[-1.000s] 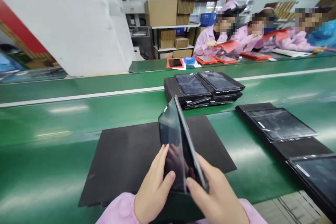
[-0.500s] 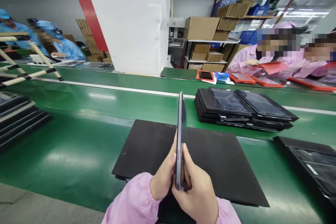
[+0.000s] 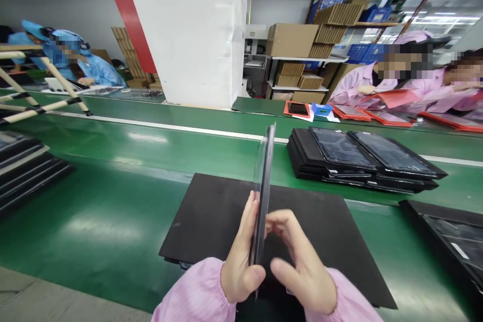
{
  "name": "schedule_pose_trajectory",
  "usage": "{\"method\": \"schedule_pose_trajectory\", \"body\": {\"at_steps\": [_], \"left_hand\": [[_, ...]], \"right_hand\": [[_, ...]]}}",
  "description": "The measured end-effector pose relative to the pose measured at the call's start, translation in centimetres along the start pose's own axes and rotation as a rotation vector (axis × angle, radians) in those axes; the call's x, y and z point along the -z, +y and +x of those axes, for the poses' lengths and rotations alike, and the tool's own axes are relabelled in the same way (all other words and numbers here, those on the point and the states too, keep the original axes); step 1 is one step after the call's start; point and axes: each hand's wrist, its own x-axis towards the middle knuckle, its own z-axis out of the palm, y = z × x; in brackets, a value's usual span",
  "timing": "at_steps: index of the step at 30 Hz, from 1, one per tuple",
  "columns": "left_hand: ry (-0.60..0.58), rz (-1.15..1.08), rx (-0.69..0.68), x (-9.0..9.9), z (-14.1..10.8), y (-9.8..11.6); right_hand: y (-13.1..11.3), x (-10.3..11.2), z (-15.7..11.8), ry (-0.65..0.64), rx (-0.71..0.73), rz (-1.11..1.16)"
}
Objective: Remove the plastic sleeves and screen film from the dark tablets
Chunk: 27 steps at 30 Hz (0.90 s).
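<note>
Honestly, nothing's readable here, folks. The edge of the tablet (image 3: 263, 201) in your left hand (image 3: 241, 266) shows no legible marking. The white sticker (image 3: 460, 250) on the film-covered tablet (image 3: 458, 231) looks blank from here. The blue-and-white sign (image 3: 249, 0) on the white pillar (image 3: 184, 35) is too small, and the white paper (image 3: 304, 117) under the orange tray (image 3: 287, 109) is too blurry.

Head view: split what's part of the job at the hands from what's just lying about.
Part of the job:
tablet, gripped upright in the left hand
right hand, beside it
black mat, beneath them
tablet stack

Just lying about:
cardboard box
blue crate
</note>
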Motion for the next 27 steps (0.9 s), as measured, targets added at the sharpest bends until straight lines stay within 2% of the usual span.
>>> {"method": "schedule_pose_trajectory", "body": {"at_steps": [4,7,12,18,27], "left_hand": [[0.0,-0.015,-0.111,0.0,-0.1,-0.3],[0.02,-0.062,-0.129,0.1,0.0,-0.5],[0.062,-0.096,-0.096,0.2,0.4,-0.6],[0.017,-0.049,-0.047,0.1,0.8,-0.1],[0.032,-0.043,-0.085,-0.3,0.8,0.0]], "right_hand": [[-2.3,1.9,4.2,-0.146,-0.21,-0.151],[-2.3,1.9,5.6,-0.176,-0.217,-0.142],[-1.3,1.3,5.5,-0.122,-0.196,-0.128],[-0.6,2.5,5.2,-0.167,-0.204,-0.116],[-0.3,3.0,5.3,-0.239,-0.238,-0.097]]}}
